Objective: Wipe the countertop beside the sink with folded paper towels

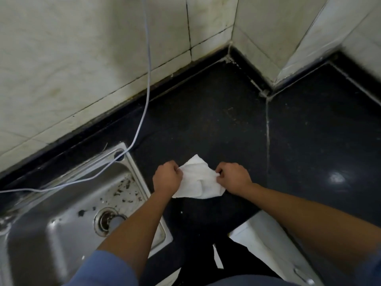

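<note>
A white paper towel (199,179), crumpled and partly folded, hangs just above the black countertop (216,124) to the right of the steel sink (61,228). My left hand (167,177) pinches its left edge with curled fingers. My right hand (234,176) pinches its right edge the same way. The towel is stretched between the two hands, one corner pointing away from me.
A thin white cable (147,83) drops down the tiled wall (82,65) and runs across the sink's back rim. The sink basin holds dark debris around the drain (108,220). The countertop turns a corner at the right, where a white seam (268,137) crosses it.
</note>
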`<state>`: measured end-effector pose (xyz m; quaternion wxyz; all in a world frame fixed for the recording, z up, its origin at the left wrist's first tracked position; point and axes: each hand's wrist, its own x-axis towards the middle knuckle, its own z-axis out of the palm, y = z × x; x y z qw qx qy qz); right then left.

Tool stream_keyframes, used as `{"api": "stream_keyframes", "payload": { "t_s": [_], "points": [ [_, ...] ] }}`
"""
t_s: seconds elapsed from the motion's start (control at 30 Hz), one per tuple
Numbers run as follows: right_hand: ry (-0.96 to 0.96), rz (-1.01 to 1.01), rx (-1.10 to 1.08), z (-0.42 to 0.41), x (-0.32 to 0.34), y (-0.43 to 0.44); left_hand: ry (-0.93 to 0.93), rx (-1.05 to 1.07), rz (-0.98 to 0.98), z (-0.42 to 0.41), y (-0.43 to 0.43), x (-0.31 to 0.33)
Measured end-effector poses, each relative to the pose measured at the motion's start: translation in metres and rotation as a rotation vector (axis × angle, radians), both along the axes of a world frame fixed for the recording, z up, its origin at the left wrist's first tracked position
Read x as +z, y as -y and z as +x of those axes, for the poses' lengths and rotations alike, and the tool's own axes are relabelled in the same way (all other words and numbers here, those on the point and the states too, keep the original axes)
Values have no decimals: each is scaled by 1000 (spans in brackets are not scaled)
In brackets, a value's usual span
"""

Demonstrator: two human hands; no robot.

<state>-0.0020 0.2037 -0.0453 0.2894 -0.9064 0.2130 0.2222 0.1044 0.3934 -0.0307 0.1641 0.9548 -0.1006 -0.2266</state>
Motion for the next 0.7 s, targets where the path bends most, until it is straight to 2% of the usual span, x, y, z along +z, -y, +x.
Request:
{"api": "stream_keyframes", "payload": {
  "t_s": [0.1, 0.2, 0.37, 0.43, 0.6, 0.7],
  "points": [
    [74, -36, -78, 0, 13, 28, -13, 103, -133, -1, -2, 5],
    [139, -103, -98, -3, 17, 41, -58, 116, -213, -4, -7, 2],
    [197, -90, 141, -45, 6, 30, -117, 44, -233, -12, -4, -8],
    [217, -30, 169, -61, 1, 21, -120, -67, -265, -14, 8, -11],
    [190, 123, -99, -72, 1, 17, -156, -461, -162, -16, 48, -16],
    [199, 160, -276, -77, 6, 26, -110, -482, -119, -23, 62, -15]
  ]
}}
